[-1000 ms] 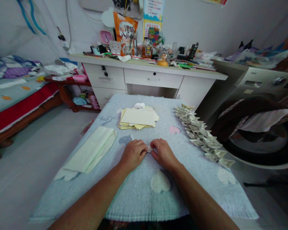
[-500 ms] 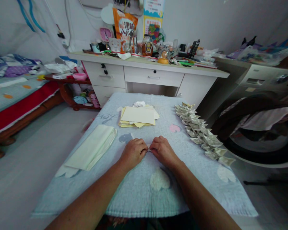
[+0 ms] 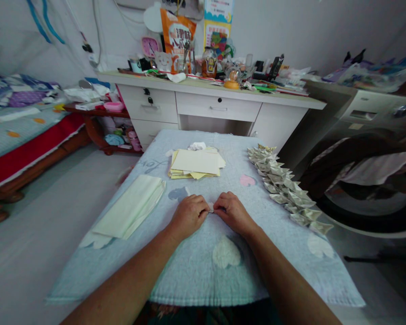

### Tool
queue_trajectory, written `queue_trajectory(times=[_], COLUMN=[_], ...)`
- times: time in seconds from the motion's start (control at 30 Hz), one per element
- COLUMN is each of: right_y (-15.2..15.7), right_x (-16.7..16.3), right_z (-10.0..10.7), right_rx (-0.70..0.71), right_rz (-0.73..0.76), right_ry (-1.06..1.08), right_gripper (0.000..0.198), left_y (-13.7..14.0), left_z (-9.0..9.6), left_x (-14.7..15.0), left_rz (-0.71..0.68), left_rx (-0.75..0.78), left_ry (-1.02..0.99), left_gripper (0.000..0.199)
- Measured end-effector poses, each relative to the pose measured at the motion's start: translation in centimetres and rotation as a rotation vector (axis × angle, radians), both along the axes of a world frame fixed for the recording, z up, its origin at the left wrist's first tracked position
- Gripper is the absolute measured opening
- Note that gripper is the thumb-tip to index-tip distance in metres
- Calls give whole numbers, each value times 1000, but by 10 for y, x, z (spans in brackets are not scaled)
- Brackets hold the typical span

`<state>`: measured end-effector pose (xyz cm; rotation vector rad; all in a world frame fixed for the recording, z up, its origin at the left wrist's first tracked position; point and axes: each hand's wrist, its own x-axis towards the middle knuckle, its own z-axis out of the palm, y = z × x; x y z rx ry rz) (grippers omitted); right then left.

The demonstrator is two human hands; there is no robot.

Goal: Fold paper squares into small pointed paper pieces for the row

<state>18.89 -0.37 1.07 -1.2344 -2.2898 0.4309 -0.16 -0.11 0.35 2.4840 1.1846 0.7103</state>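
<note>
My left hand (image 3: 191,213) and my right hand (image 3: 232,212) meet over the middle of the cloth-covered table, fingers pinched. Between their fingertips is a small pale piece of folded paper (image 3: 211,207), mostly hidden by the fingers. Beyond the hands lies a stack of cream and yellow paper sheets (image 3: 196,161), with a crumpled white paper (image 3: 196,146) behind it. To the left rests a pile of pale green folded paper (image 3: 130,207). Along the right side runs a row of folded, pointed paper pieces (image 3: 284,189), nested one against another.
A light blue patterned cloth (image 3: 189,280) covers the table. Behind it stands a white desk (image 3: 149,106) crowded with jars, bags and small items. A washing machine (image 3: 368,108) with its door open is at right, and a bed (image 3: 27,131) is at left.
Both hands stay almost in place. Slightly more of the small pale paper shows between the fingertips, and the whole view has shifted a little.
</note>
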Motion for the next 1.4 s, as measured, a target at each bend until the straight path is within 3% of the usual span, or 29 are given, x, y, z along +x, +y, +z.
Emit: queue_trajectory(times=[0.3, 0.7, 0.97, 1.27, 1.4], right_y=[2, 3, 3, 7, 6], right_x=[-2, 11, 2, -5, -7], right_z=[2, 2, 3, 10, 11], right_rx=[15, -120, -103, -156, -158], right_rz=[38, -36, -33, -94, -117], right_ry=[-72, 157, 55, -96, -120], right_gripper=[10, 23, 10, 13, 14], left_y=[0, 4, 4, 4, 5], left_z=[-2, 1, 1, 0, 0], left_x=[6, 9, 10, 9, 3], left_rz=[13, 20, 38, 125, 141], left_rx=[-41, -107, -104, -187, -125], left_ry=[-34, -79, -78, -172, -149], left_gripper=[5, 14, 14, 8, 3])
